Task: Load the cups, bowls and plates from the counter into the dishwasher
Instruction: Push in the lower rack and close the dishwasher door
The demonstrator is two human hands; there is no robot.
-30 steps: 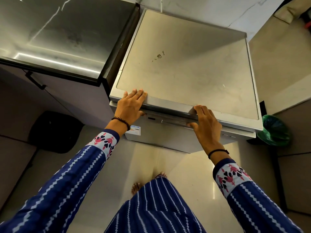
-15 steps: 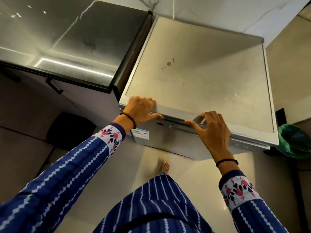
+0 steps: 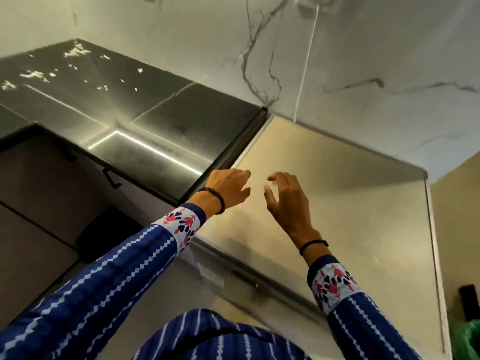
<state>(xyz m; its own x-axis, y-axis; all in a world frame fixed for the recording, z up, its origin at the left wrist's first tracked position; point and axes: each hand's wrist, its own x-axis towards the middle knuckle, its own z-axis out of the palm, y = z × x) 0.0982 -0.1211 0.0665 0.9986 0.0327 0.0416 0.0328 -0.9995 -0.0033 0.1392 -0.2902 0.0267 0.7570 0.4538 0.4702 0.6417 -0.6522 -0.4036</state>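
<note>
**Steel top of the dishwasher (image 3: pixel 350 224) beneath two empty hands**

We see the dishwasher standing just to the right of the dark counter (image 3: pixel 124 118), its back against the white marble wall (image 3: pixel 376 55). Our left hand (image 3: pixel 228 187) is over the left side of the machine's top, close to the seam with the counter. Its fingers are loosely bent and grip nothing. Our right hand (image 3: pixel 285 201) is just beside it, thumb spread and fingers softly curled, and it too holds nothing. A small gap lies between the two hands. We cannot tell whether either hand touches the steel or is above it.

A beaded bracelet (image 3: pixel 215 197) circles the left wrist and a black band (image 3: pixel 313 245) the right. The dishwasher's front edge is blurred. A green bag (image 3: pixel 465 339) shows at the lower right, and a black handle (image 3: pixel 111 179) sits on the cabinet under the counter.
</note>
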